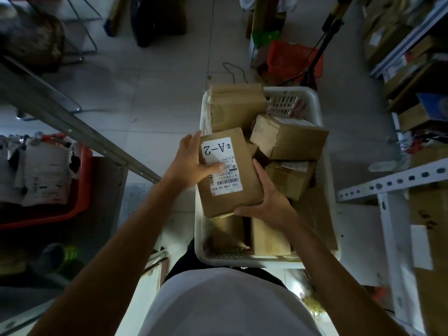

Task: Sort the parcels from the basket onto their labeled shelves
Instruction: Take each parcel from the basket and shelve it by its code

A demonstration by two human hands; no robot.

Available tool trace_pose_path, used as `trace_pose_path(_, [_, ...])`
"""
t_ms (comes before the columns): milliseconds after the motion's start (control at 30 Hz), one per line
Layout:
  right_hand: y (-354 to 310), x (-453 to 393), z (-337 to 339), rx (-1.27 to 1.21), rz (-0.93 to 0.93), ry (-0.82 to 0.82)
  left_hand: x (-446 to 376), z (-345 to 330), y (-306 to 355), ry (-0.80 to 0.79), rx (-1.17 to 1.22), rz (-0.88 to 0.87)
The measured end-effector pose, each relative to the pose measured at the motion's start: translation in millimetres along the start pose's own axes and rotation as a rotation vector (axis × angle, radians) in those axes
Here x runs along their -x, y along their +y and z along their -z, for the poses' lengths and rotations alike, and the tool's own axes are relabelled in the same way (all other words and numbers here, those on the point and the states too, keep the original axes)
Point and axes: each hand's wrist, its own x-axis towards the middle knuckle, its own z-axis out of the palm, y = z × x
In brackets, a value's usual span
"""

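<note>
both hands held one brown cardboard parcel [228, 173] above the white plastic basket [322, 110], over its left half. the left hand [191, 163] gripped the parcel's left edge, fingers reaching up along the side and the thumb pressed flat on the white shipping label [221, 166]. the right hand [266, 200] cupped the parcel's lower right corner, fingers curled under the bottom edge and the thumb lying along the right side. so each grip was closed around that same parcel. the label faced up and read "a-2" upside down from the wearer's side, with barcodes below it.

inside the basket lay more cardboard parcels: a tall padded one [236, 106] leaning at the far left corner, a larger box [291, 138] tilted at the right, a smaller box [289, 178] just below it, and two more [266, 236] standing at the near end under the held parcel.

the basket sat on a pale tiled floor [150, 93]. to the right stood white metal shelving [392, 183] stocked with boxes. at the left a red crate [80, 190] held plastic-wrapped packages, beside a grey metal rail [72, 127] running diagonally. another red basket [291, 59] sat further back on the floor. the person wore a white shirt [225, 304].
</note>
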Motion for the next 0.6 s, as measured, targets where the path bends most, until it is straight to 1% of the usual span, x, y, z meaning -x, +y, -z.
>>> trace_pose_path(33, [0,-1,2,-0.001,0.001,-0.003,-6,6,5,-0.012,-0.042,-0.021])
trace_pose_path(133, [-1,-7,12,0.010,-0.017,0.014,-13,17,7,-0.048,-0.104,-0.006])
trace_pose_path(233, [4,-8,20,-0.018,-0.038,0.022,-3,19,-4,0.014,-0.071,0.088])
trace_pose_path(300, [9,-2,21,-0.068,-0.072,0.093,14,17,-9,0.093,-0.048,0.169])
trace_pose_path(367, [14,4,17,-0.132,-0.131,0.209,30,13,-15,0.167,-0.091,0.216])
trace_pose_path(433, [15,8,6,-0.243,-0.175,0.310,42,8,-19,0.189,-0.098,0.248])
trace_pose_path(467, [13,8,-1,-0.261,-0.188,0.327,46,5,-20,0.183,-0.096,0.262])
trace_pose_path(567, [1,8,-15,-0.086,-0.166,0.290,56,-1,-23,0.112,-0.124,0.268])
trace_pose_path(600, [-1,7,-14,-0.065,-0.143,0.272,58,-2,-23,0.088,-0.126,0.271])
